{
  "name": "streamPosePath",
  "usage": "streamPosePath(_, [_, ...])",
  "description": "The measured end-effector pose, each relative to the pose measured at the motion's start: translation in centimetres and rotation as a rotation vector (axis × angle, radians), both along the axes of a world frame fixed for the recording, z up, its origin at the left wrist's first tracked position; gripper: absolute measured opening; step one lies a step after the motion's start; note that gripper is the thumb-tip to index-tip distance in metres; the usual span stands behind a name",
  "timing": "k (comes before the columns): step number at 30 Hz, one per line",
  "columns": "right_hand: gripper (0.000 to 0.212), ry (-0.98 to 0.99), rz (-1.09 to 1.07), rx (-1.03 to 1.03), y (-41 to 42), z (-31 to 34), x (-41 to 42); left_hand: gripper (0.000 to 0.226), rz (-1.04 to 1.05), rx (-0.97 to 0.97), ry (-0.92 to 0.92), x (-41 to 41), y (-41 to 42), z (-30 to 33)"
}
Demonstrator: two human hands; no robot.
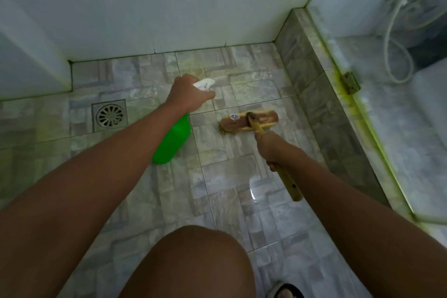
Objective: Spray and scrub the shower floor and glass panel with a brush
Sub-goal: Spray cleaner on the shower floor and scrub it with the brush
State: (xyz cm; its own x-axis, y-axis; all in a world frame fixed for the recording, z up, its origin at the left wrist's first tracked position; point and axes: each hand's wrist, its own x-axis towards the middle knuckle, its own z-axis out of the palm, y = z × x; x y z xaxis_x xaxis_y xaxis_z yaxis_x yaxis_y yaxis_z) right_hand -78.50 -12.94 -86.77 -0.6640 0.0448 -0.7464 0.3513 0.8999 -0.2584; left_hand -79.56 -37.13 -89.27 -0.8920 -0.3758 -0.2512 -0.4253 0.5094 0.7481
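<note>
My left hand [187,94] grips the white trigger head of a green spray bottle [173,140], its nozzle pointing at the tiled shower floor [229,176] near the back wall. My right hand [271,150] holds the yellow wooden handle of a scrub brush [250,121]. The brush head rests bristles down on the wet floor, just right of the bottle. The glass panel [391,80] stands at the right on a raised tiled curb, with yellow-green grime along its bottom edge.
A round metal floor drain [109,115] sits at the left. White walls close the back and left. A brass hinge [349,82] is on the glass edge. A shower hose shows through the glass. My knee [193,264] and a sandalled foot [285,291] are at the bottom.
</note>
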Motion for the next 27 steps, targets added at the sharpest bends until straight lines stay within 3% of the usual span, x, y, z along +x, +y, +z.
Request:
streamPosePath(4, [0.044, -0.028, -0.064, -0.031, 0.0, 0.0, -0.1, 0.059, 0.074, 0.038, -0.002, -0.4, 0.1, 0.1])
streamPosePath(10, [0.04, -0.036, -0.033, -0.027, 0.3, -0.2, -0.3, 0.048, -0.047, 0.016, -0.066, -0.9, 1.0, 0.4])
streamPosePath(14, [0.046, -0.041, -0.008, -0.007, 0.0, -0.2, -0.4, 0.074, -0.016, 0.006, -0.084, -0.7, 1.2, 0.5])
streamPosePath(17, [0.044, -0.021, -0.009, -0.018, 0.0, -0.3, -0.4, 0.054, -0.041, -0.014, -0.088, -0.7, 2.0, 0.8])
streamPosePath(21, [0.043, -0.025, 0.022, -0.015, 0.3, -0.5, -0.5, 0.047, -0.005, 0.007, -0.051, -0.9, 1.9, 1.0])
streamPosePath(25, [0.047, -0.015, 0.063, 0.007, 0.1, -0.4, -2.0, 0.074, 0.099, 0.052, 0.033, -0.7, 0.6, 1.1])
streamPosePath(27, [0.038, 0.015, 0.159, -0.011, -0.8, -0.1, -3.5, 0.061, 0.084, 0.1, 0.036, -0.2, 0.2, 1.7])
